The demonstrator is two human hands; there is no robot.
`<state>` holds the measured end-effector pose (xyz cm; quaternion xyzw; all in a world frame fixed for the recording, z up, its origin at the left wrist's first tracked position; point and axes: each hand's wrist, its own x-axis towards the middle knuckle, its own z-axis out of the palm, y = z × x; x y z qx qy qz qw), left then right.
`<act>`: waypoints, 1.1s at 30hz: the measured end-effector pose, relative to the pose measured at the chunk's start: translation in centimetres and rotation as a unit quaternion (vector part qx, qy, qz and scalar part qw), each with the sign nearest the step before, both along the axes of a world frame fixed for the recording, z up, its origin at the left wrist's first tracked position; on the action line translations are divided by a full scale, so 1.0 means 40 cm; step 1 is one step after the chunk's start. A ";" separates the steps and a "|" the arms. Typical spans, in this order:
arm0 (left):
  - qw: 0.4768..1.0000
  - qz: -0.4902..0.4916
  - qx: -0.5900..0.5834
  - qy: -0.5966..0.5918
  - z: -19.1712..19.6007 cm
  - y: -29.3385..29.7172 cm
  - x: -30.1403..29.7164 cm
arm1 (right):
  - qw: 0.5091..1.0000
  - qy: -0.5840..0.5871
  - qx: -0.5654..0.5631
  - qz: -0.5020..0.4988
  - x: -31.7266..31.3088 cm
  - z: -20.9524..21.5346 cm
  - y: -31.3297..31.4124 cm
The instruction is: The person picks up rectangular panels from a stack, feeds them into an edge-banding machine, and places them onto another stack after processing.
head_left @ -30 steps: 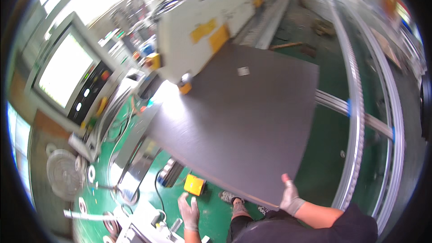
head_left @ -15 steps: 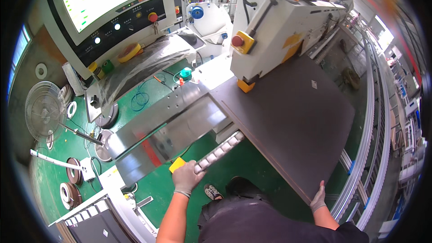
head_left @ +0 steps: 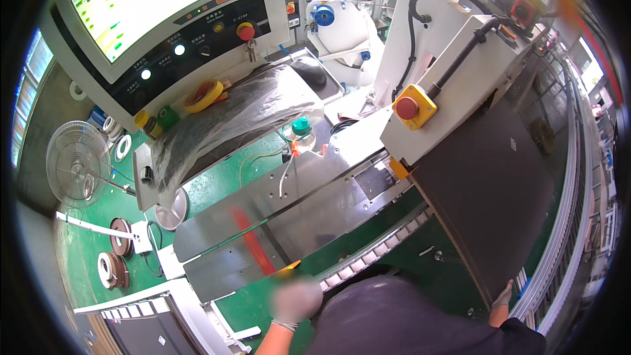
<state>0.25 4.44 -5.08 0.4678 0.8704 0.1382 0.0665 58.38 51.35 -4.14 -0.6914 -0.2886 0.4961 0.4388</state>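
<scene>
My gloved left hand (head_left: 296, 299) is low in the middle of the head view, smeared by motion, so its fingers cannot be made out. A small yellow-orange piece (head_left: 289, 267) shows just beyond it, at the front edge of the metal table; whether they touch is unclear. Beside that hand ends a rail of white rollers (head_left: 374, 252). On the right, my gloved right hand (head_left: 503, 294) grips the near corner of a large dark flat panel (head_left: 486, 190). The panel's far end lies under the white machine head (head_left: 453, 92).
A control console (head_left: 190, 46) with a lit screen stands at the upper left. A red stop button (head_left: 407, 108) sits on the machine head. Curved metal rails (head_left: 559, 223) run along the right. A fan (head_left: 79, 164) and tape rolls (head_left: 113, 271) are at the left.
The panel has shifted right along the machine, uncovering part of the metal table by the yellow foot. My right hand stays at its corner. My left hand has moved nearer my body; the view has shifted.
</scene>
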 end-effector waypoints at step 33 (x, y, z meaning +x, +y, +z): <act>0.969 0.243 -0.011 -0.048 0.238 0.064 0.090 | 0.242 -0.078 0.355 0.900 -1.415 0.266 -0.572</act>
